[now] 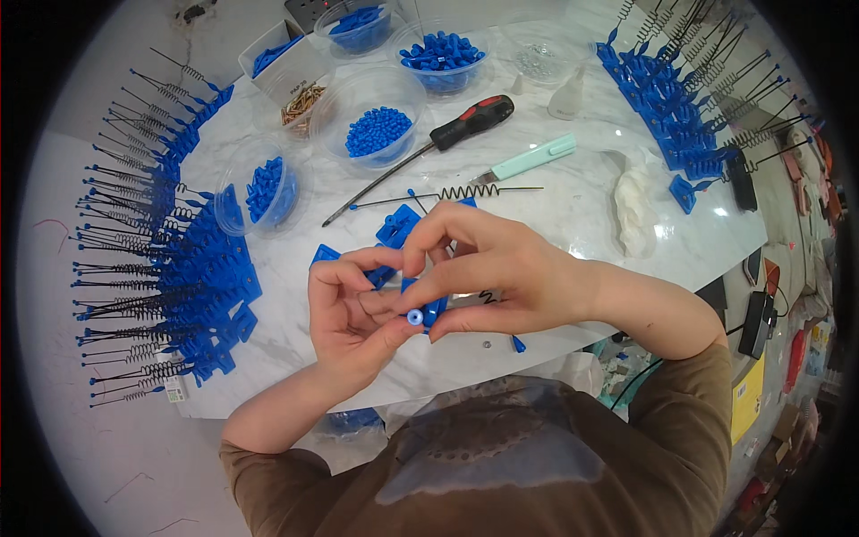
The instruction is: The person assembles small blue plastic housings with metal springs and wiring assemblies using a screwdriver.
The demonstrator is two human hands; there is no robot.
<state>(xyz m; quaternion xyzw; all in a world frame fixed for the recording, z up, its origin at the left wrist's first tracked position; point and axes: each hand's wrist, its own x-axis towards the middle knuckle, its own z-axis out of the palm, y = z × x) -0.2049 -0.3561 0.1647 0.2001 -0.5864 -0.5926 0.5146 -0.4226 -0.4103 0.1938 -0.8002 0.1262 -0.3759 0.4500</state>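
Note:
Between my two hands, near the table's front edge, is a small blue plastic part (436,313) with a pale round hole at one end. My left hand (351,315) pinches it with the thumb beside the hole. The fingers and thumb of my right hand (514,273) close on its other side and hide much of it. Just beyond my hands lie blue plastic pieces (396,229) and a black wire with a coiled spring (470,191). A small blue pointed piece (519,344) and a tiny metal ring or nut (487,345) rest close to my right hand.
Behind are a screwdriver (472,122), a mint-green utility knife (535,158) and tubs of blue parts (378,132). Blue pieces with springy wires pile up at left (210,282) and far right (658,112). Crumpled white tissue (633,210) lies at right.

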